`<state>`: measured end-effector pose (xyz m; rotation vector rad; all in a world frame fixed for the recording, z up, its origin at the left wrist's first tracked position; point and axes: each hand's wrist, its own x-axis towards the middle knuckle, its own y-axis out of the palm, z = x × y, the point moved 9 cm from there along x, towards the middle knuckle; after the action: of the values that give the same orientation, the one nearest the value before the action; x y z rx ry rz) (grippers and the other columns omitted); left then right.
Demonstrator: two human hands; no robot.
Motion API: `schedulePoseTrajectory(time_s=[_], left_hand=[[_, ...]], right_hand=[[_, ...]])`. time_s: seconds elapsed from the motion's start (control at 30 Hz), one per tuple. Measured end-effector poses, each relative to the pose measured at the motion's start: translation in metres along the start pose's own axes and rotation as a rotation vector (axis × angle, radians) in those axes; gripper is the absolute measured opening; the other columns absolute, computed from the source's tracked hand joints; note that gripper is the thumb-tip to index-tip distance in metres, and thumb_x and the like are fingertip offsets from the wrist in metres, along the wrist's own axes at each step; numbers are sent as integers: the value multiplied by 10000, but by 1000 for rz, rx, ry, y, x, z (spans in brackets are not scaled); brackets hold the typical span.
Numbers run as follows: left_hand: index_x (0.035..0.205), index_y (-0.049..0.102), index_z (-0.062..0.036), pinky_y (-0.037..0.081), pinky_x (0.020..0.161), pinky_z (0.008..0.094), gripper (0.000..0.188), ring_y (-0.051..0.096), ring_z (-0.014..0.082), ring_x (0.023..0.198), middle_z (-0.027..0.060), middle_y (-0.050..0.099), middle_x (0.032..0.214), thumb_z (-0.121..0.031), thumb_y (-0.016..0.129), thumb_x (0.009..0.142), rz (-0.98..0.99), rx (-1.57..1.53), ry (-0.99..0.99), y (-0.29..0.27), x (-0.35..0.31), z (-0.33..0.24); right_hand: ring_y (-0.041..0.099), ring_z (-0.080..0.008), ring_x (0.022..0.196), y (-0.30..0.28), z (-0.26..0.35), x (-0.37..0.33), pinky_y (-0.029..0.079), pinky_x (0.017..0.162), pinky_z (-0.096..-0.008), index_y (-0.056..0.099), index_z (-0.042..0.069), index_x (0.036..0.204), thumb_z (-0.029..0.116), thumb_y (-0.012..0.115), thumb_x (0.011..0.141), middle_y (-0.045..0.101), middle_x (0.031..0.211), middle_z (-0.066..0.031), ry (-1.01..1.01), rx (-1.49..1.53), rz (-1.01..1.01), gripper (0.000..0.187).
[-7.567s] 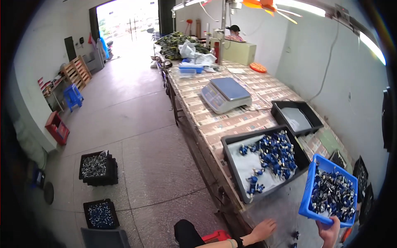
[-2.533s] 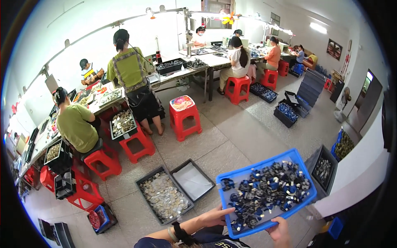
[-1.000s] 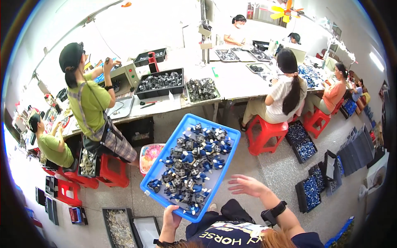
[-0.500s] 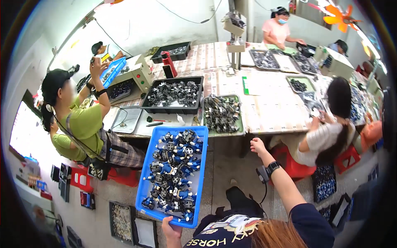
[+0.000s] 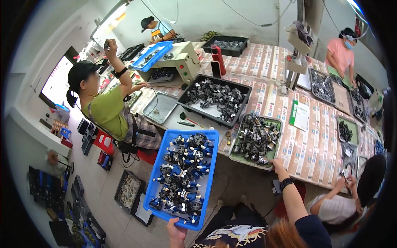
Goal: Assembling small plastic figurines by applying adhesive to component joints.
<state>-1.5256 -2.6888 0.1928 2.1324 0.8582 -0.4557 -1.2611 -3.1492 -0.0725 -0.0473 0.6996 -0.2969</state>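
Note:
My left hand (image 5: 177, 230) grips the near edge of a blue plastic tray (image 5: 159, 172), thumb over the rim. Many small toy figures in blue and white (image 5: 175, 170), mixed with black wheeled parts (image 5: 182, 181), fill this tray. It is held out in front of me, off the table. At the table's front edge, my right hand (image 5: 278, 165) has its fingers closed at the near right corner of a shallow green tray (image 5: 274, 158). Dark small parts (image 5: 256, 138) are heaped in that green tray. The undersides of both grips are hidden.
A black bin of dark parts (image 5: 217, 99) and an empty-looking metal tray (image 5: 157, 108) are on the patterned table (image 5: 304, 159). A worker in green (image 5: 107, 111) stands at the left; another sits at the right (image 5: 339, 206). Low trays (image 5: 129, 191) lie on the floor.
My right hand has gone from open air to the green tray's corner. The view has turned left and nearer the table. The blue tray stays in my left hand.

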Motion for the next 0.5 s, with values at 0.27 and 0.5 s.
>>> schedulePoseTrajectory(time_s=[0.27, 0.5], left_hand=[[1159, 383, -36, 392, 879, 426, 550, 501, 293, 980, 120, 505, 1058, -66, 476, 618, -25, -13, 48, 18, -6, 7], [1153, 385, -13, 394, 876, 424, 527, 507, 290, 972, 127, 515, 1043, -66, 469, 636, 3, 27, 87, 40, -14, 2]], right_hand=[[367, -190, 490, 1, -29, 43, 283, 401, -328, 416, 0, 655, -62, 513, 542, 362, 629, -58, 274, 18, 132, 162], [370, -257, 615, 10, -31, 32, 352, 539, -410, 395, -29, 776, -97, 438, 531, 327, 738, -88, 343, 307, -64, 257]])
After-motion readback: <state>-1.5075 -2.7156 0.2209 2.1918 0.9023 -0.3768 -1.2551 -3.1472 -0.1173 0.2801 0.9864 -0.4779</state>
